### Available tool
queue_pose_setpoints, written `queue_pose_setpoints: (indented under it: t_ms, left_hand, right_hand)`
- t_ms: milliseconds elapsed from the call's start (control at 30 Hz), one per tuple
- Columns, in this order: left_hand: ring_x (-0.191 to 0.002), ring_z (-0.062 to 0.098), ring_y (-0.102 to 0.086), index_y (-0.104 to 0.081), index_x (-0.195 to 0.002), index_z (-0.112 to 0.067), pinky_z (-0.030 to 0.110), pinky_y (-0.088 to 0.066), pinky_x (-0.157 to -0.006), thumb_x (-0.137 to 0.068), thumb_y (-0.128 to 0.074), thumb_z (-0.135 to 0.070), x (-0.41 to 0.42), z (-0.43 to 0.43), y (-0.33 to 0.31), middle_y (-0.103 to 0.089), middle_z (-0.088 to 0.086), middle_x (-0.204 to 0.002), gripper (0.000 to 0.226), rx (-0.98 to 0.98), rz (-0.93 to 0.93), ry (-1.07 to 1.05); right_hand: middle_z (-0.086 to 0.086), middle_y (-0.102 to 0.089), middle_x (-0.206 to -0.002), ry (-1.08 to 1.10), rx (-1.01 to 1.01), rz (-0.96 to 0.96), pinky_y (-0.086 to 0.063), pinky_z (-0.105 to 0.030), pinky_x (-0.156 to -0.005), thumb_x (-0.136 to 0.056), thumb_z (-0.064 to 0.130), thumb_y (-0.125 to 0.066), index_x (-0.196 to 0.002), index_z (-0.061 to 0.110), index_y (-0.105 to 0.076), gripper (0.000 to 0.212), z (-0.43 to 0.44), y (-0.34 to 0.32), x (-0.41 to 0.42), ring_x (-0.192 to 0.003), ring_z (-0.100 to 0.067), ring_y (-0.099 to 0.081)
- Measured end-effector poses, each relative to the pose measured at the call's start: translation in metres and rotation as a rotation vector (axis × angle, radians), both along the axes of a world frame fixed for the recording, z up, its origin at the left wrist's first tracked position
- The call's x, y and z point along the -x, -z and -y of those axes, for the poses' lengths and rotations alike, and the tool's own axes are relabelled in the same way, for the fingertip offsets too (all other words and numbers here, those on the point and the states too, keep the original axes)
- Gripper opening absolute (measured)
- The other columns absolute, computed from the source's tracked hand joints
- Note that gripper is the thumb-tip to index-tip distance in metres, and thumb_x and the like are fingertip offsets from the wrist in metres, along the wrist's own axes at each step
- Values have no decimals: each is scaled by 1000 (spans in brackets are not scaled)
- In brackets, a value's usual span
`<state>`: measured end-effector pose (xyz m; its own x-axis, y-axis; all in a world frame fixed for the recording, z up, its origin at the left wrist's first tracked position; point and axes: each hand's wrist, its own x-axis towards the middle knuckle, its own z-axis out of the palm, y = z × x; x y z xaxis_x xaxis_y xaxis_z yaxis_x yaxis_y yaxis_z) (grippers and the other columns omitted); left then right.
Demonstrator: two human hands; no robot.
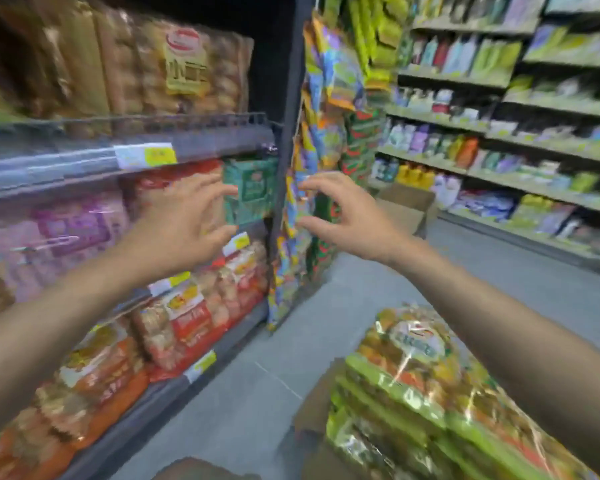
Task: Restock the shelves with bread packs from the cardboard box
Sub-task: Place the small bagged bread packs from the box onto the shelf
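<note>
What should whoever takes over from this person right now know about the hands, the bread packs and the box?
The left grip is open, fingers spread, and empty. It is raised in front of a teal pack on the shelves; the blur hides whether it touches the pack.
The right grip is open and empty, raised level with the left.
Green-striped bread packs lie in the cardboard box at lower right.
Done: the shelves hold many packs, and neither hand holds one.
Left: lift the packs from the box and shelve them.
</note>
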<state>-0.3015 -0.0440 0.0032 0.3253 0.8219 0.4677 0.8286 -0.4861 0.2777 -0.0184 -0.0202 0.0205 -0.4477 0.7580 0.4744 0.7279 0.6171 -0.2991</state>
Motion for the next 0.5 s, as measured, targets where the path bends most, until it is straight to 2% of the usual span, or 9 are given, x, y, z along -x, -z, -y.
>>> queue_pose_setpoints:
  t_ms: [33,100,200,333,367,433,500]
  left_hand:
    - [-140,31,-45,-57,-138,-18,47,-33,-118,-79,-50,-59,-24,-6,11,-49,18,-149,72,30,21,57]
    - [-140,29,-45,-55,-140,-19,41,-34,-116,-80,-53,-57,-72,-11,30,-48,16,-149,71,89,41,146]
    - [-140,26,-44,-52,-144,-17,33,-32,-114,-83,-58,-50,-134,-12,55,-48,9,-150,71,214,15,258]
    - [-137,23,-48,-43,-148,-25,38,-39,-112,-76,-53,-71,-196,-25,97,-46,4,-152,86,413,-22,310]
    - [-136,23,-49,-42,-149,-25,36,-40,-110,-78,-56,-69,-209,-26,107,-47,5,-152,84,459,-33,302]
    - [-136,25,-49,-39,-150,-23,34,-39,-106,-89,-67,-52,-231,-29,128,-46,9,-152,74,555,-34,286]
    - [-136,28,-48,-35,-153,-19,35,-39,-108,-92,-68,-45,-249,-30,146,-45,14,-152,75,686,-16,261]
  right_hand:
    - [-5,-55,-136,71,29,14,-38,-29,-111,-88,39,-70,-135,19,-60,52,13,8,-29,-129,-16,-50]
    - [-3,-54,-138,224,98,27,-36,-25,-108,-90,35,-72,-136,21,-59,50,39,24,-84,-129,-13,-48]
    - [0,-52,-141,447,211,18,-34,-30,-113,-92,35,-71,-138,25,-57,48,80,51,-154,-131,-11,-46]
    - [1,-50,-144,711,353,-12,-32,-26,-107,-91,35,-72,-140,25,-55,52,137,93,-221,-134,-15,-45]
    - [0,-49,-144,774,389,-32,-33,-26,-105,-90,34,-73,-141,24,-55,55,148,105,-233,-133,-17,-47]
    - [-2,-49,-146,901,454,-74,-37,-28,-101,-88,36,-75,-144,24,-50,62,170,133,-256,-132,-21,-50]
    - [-4,-47,-151,1039,482,-146,-41,-35,-106,-86,41,-76,-150,24,-39,76,190,162,-274,-133,-26,-51]
